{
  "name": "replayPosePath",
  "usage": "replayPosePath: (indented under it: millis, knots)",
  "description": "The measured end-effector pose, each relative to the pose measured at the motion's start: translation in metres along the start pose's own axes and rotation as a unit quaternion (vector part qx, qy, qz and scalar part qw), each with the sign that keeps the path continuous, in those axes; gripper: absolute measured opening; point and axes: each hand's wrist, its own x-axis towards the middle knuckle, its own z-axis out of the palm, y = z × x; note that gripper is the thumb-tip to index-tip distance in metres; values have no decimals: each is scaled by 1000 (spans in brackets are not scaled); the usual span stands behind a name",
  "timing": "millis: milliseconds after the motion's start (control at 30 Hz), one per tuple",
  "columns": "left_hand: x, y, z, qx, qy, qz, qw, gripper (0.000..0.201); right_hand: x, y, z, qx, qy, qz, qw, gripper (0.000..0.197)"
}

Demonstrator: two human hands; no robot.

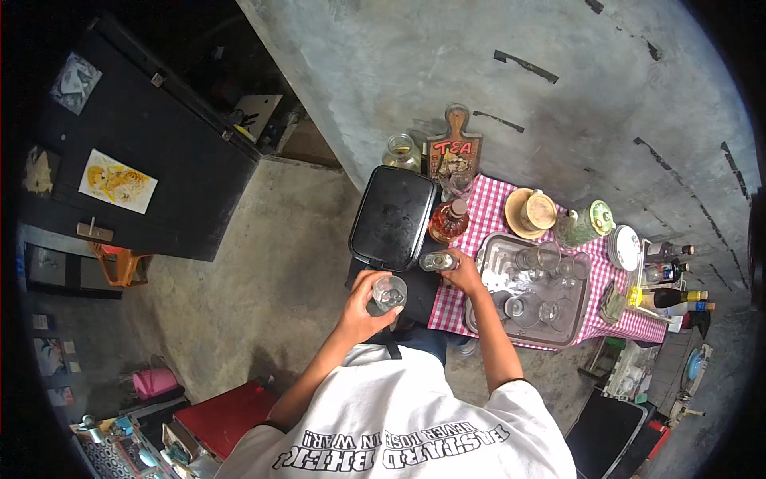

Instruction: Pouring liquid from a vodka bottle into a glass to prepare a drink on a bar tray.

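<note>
At the far left, a black door carries a yellow drawing, and bare concrete floor lies beside it. The left hand curls its fingers around the side of a clear glass, held in front of the white shirt. Above this glass sits a black rectangular tray. Just right of the tray's near corner, the right hand has its fingers closed round a small clear vessel, near an amber bottle. Further right, on a checked cloth, a metal tray bears several clear glasses; beyond it stand a cup on a saucer, stacked plates and racked bottles.
</note>
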Motion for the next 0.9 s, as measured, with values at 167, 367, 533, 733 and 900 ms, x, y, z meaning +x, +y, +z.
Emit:
replayPosePath:
  millis: [167, 367, 533, 733, 900]
  knots:
    - [2, 1, 0, 2, 2, 17, 1000, 60, -15, -24, -8, 19, 80, -34, 996, 45]
    - [15, 16, 14, -8, -31, 74, 997, 59, -49, -88, -40, -65, 205, -133, 968, 47]
    - [32, 33, 29, -26, -77, 114, 990, 59, -75, -129, -68, -162, 282, -200, 924, 48]
    - [49, 54, 41, -78, -136, 130, 979, 61, -97, -166, -97, -252, 322, -232, 883, 54]
    - [61, 73, 56, -45, -170, 146, 974, 61, -111, -169, -117, -260, 341, -195, 882, 53]
